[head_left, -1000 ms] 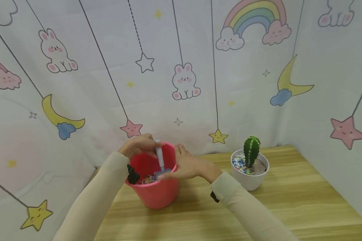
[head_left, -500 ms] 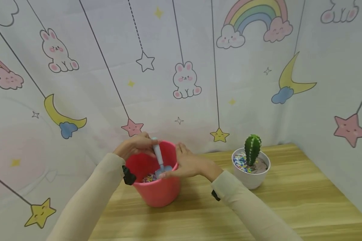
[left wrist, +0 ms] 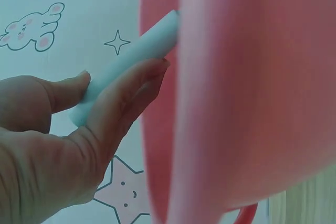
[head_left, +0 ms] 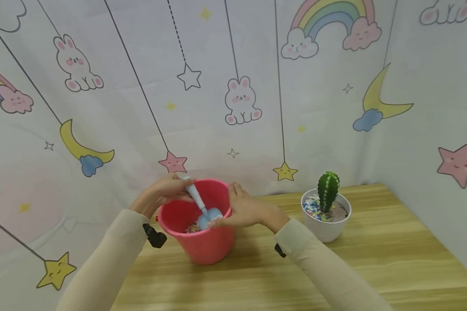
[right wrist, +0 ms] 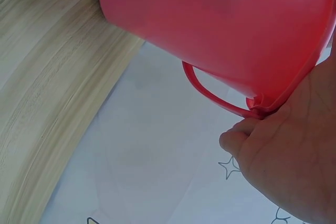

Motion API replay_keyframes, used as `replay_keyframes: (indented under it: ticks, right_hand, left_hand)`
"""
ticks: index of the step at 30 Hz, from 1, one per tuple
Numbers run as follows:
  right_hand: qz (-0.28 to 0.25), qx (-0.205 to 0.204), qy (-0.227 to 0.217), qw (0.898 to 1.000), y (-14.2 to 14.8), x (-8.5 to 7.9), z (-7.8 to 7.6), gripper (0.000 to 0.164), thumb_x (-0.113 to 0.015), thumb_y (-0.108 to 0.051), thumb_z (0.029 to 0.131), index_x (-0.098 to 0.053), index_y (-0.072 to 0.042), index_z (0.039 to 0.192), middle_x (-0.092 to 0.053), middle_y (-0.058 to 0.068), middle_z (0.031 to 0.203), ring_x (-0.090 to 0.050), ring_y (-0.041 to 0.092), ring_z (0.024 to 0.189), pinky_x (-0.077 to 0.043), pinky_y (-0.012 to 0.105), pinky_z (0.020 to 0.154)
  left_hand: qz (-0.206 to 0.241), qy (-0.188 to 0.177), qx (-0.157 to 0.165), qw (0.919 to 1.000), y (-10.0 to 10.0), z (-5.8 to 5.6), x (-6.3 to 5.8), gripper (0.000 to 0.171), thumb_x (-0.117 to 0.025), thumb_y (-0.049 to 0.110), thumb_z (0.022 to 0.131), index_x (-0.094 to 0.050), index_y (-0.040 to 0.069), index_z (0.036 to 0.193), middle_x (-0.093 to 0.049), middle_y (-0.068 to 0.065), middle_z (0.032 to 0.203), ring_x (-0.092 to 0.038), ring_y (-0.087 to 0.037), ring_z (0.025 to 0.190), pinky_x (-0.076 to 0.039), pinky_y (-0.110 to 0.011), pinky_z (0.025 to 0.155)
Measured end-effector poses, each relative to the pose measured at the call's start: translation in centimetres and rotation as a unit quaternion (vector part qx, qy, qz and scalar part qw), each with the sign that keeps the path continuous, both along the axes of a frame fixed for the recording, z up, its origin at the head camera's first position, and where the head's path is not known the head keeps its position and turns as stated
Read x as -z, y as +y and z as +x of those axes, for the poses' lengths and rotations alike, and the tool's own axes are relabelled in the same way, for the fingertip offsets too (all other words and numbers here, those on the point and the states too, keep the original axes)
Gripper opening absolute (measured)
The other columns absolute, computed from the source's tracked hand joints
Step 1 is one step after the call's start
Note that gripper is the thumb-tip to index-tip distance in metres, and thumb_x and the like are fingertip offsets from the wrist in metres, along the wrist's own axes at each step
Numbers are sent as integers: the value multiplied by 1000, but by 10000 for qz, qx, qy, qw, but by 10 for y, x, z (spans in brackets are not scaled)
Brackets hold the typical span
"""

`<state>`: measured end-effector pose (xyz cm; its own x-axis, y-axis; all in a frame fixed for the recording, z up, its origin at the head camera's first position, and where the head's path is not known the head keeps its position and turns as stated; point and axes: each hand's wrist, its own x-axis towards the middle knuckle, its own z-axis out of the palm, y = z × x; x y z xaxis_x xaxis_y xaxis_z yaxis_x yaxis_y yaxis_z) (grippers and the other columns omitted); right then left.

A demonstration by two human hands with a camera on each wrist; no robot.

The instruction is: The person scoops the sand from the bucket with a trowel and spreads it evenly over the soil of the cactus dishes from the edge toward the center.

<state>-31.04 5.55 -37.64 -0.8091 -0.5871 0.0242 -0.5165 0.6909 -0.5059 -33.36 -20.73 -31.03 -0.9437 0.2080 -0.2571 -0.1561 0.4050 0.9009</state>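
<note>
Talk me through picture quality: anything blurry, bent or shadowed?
Left wrist: the near wall of the red plastic bucket is hazy and blurred, the pale blue cylindrical trowel handle crisper; right wrist: the brown wood-grain table looks bowed along its edge; head: soft lighting, faint shadow beside the bucket.

Left sleeve point(head_left: 101, 259), 8 o'clock in head view: long, plain cream, lightly creased. Right sleeve point(head_left: 331, 272), between 4 and 5: same cream. Chunky black wrist camera point(head_left: 154, 236) at left cuff's 4 o'clock; small black corner point(head_left: 280, 250) at right cuff's 7. Left hand point(head_left: 165, 191), right hand point(head_left: 246, 210) bare.
</note>
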Motion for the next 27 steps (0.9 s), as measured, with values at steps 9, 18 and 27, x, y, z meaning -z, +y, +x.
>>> replay_keyframes:
  ticks: [9,18,27]
  right_hand:
    - [24,-56,-8,10000,0,0,3,133,-67,-90,73,-17,-7,164,-35,9,158,-42,25,143,-64,45,101]
    - [-48,-71,26,10000,-1,3,2,127,-70,-86,75,-20,-9,162,-37,6,155,-42,22,141,-64,43,98]
    - [-175,-115,24,9998,0,0,-1,127,-71,-87,73,-21,-12,162,-39,6,154,-43,20,137,-65,40,95]
  left_hand:
    - [666,-91,-285,9973,-20,8,14,52,-47,22,113,-45,-20,145,-77,-8,90,-79,-16,83,-67,-37,87]
    - [1163,-274,-660,9906,-32,15,24,57,-51,25,112,-43,-18,148,-78,-7,88,-81,-18,81,-68,-34,83]
    - [1407,-284,-999,9846,-37,20,21,58,-54,26,111,-42,-15,150,-79,-6,87,-82,-19,79,-68,-32,81]
